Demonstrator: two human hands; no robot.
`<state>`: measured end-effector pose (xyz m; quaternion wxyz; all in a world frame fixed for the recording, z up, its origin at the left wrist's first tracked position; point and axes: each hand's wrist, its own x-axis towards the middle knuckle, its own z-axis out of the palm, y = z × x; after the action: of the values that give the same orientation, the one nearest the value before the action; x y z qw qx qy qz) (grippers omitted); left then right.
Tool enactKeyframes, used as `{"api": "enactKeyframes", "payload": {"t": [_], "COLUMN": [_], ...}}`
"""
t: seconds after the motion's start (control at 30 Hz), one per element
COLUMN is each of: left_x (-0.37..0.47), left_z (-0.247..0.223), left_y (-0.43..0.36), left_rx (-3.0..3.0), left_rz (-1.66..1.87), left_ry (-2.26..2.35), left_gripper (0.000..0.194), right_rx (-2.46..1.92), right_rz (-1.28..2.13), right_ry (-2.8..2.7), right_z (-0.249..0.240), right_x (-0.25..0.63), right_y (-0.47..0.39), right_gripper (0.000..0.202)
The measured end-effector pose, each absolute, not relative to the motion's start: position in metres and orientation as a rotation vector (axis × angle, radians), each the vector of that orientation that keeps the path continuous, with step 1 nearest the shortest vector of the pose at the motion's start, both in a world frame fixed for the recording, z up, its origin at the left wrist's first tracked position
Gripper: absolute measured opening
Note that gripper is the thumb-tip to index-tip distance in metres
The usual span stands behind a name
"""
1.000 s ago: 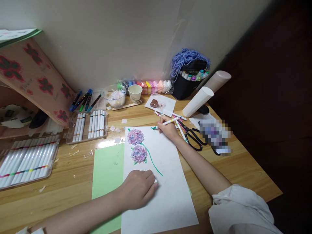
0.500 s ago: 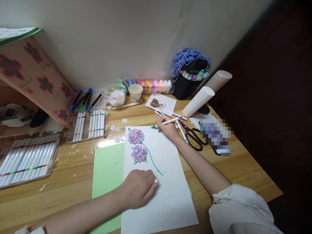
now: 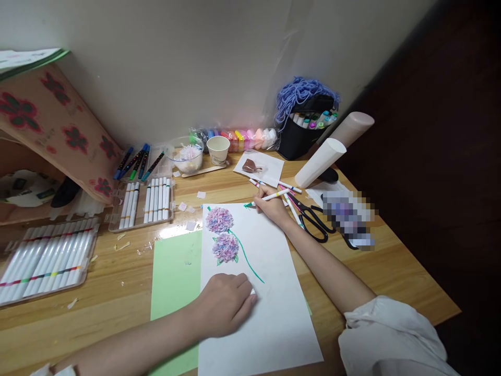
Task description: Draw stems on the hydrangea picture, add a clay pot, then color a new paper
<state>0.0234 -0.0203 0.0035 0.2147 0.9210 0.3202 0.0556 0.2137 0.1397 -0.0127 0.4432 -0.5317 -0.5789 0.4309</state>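
My right hand (image 3: 271, 205) pinches a white marker (image 3: 274, 196), its green tip down near the top edge of a white sheet of paper (image 3: 282, 292). A small green mark (image 3: 247, 206) shows at the tip. My left hand (image 3: 229, 303) lies curled on the lower part of the sheet. Between its thumb and forefinger pokes a small white piece (image 3: 253, 292), like a marker cap, mostly hidden. Two purple-pink flower heads (image 3: 219, 219) are on the sheet's left side, with green leaves. A curved green line (image 3: 247, 257) runs from them towards my left hand.
Green paper (image 3: 176, 277) lies under the sheet. Marker cases (image 3: 50, 261) stand at left. A clear bowl (image 3: 188, 156), paper cup (image 3: 218, 150) and black pen holder (image 3: 297, 141) line the wall. Right of my hand are loose markers, black scissors (image 3: 315, 222) and a white tube (image 3: 321, 163).
The whole view has shifted slightly, moving things a little to the right. Both hands keep nearly the same places on the sheet, and the marker stays at the green mark.
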Motion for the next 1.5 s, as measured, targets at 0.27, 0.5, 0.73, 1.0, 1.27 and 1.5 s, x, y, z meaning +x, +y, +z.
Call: {"api": "enactKeyframes", "payload": {"t": [0.27,0.5,0.73,1.0,1.27,1.5], "left_x": [0.023,0.023,0.022,0.023,0.022,0.023], "left_z": [0.003,0.002,0.002,0.003,0.003,0.003], "left_y": [-0.021,-0.021,-0.021,-0.02,-0.02,-0.019], "left_rx": [2.559,2.559,2.548,2.551,2.539,2.551], "left_rz": [0.172,0.183,0.183,0.187,0.177,0.183], "left_ry": [0.883,0.885,0.876,0.881,0.877,0.88], "left_gripper": [0.026,0.026,0.025,0.027,0.027,0.028], "right_rx": [-1.318,-1.307,-1.31,-1.299,-1.279,-1.27], "right_rz": [1.087,1.103,1.119,1.141,1.157,1.17], "right_ry": [-1.442,-1.471,-1.491,-1.521,-1.544,-1.554], "right_z": [-0.014,-0.013,-0.012,-0.014,-0.016,-0.015], "right_x": [0.215,0.217,0.219,0.223,0.225,0.225], "right_y": [0.141,0.143,0.144,0.145,0.145,0.144], "right_gripper": [0.023,0.023,0.025,0.025,0.026,0.024]}}
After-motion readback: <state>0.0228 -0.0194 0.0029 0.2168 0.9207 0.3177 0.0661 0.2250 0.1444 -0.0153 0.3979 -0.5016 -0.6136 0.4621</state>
